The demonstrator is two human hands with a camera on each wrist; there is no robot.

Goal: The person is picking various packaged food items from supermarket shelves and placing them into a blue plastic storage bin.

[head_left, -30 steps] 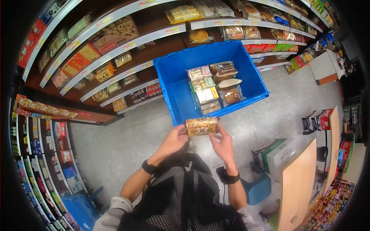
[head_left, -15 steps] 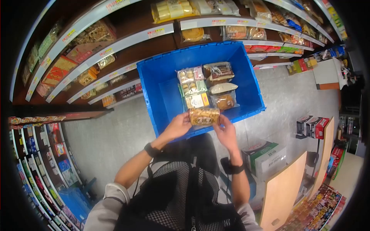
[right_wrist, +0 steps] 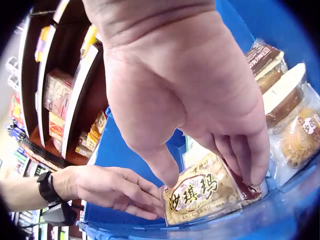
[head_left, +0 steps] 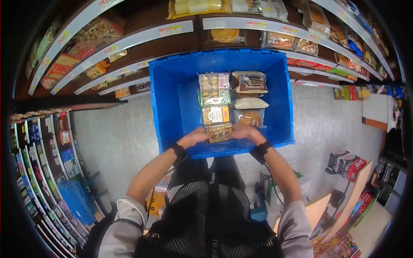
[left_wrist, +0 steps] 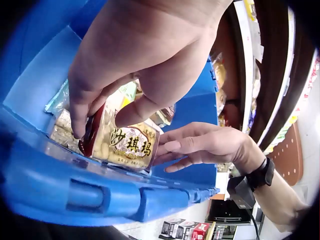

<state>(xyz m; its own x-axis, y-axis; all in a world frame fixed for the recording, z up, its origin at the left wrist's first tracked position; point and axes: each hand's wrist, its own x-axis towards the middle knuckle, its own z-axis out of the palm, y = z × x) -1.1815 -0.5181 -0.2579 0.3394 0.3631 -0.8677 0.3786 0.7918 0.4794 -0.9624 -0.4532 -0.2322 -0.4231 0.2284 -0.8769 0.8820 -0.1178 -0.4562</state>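
Note:
Inside the blue crate, a packaged snack with dark lettering is held between both hands, low by the near wall. My left hand pinches its left end; in the left wrist view the thumb of that hand lies on the lettered face and the fingers wrap the dark red end. At the other end, my right hand grips with thumb in front and fingers round the edge, as the right wrist view of the hand shows. Beyond it lie a white-and-yellow pack and a round brown pastry pack.
More packs stand in two columns in the crate, among them a green one and a brown one. Behind the crate run shelves of packaged baked goods. Grey floor lies to the left, cartons to the right.
Both hands have carried the snack pack forward and down from in front of the crate into it, beside the near packs. The head view has moved closer over the crate.

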